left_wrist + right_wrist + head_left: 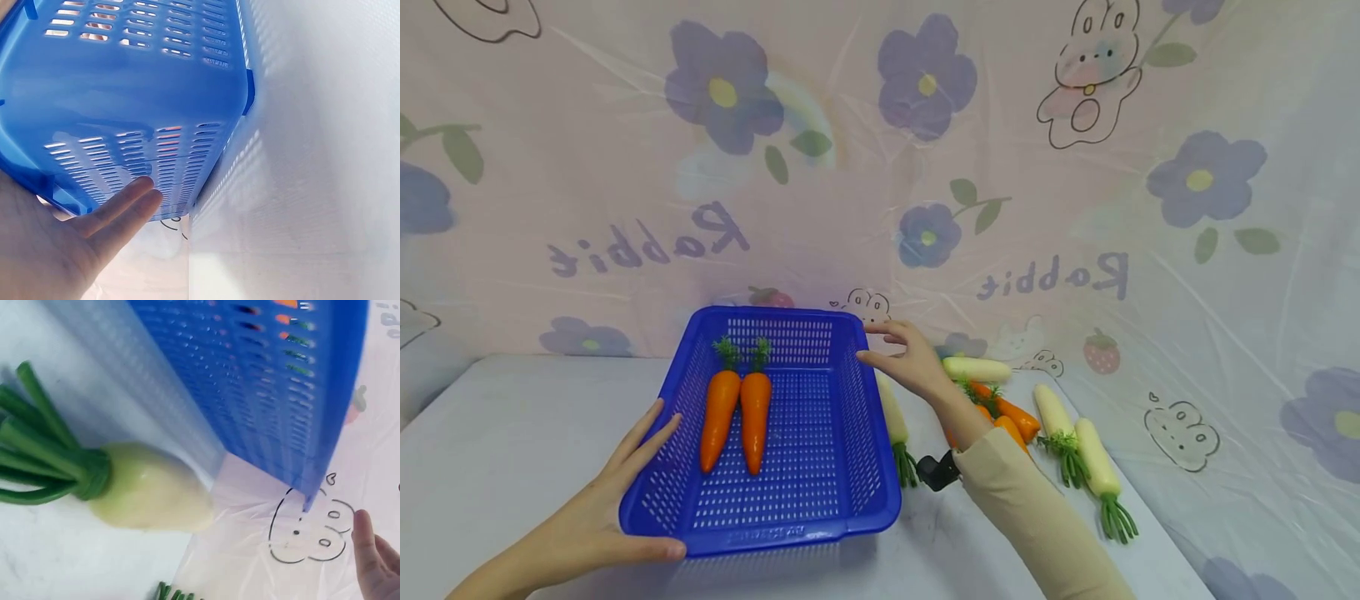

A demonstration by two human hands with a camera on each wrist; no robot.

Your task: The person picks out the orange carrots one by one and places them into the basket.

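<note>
Two orange carrots (720, 421) (756, 421) with green tops lie side by side in the left part of a blue perforated basket (775, 315). At the basket's near left corner is my left hand (580, 521), its thumb by the front rim and its fingers spread along the left side. Straight fingers of the left hand (75, 244) lie against or close to the outer wall (119, 87) in the left wrist view. My right hand (910, 358) is by the far right rim, fingers extended; the right wrist view shows fingertips (362, 522) apart from the basket (262, 406).
A white radish (892, 408) with green stalks lies along the basket's right side. Farther right, several carrots (1017, 417) are partly behind the right forearm, with white radishes (1097, 457) (977, 368) around them. A patterned curtain (820, 208) hangs behind the white table (550, 417).
</note>
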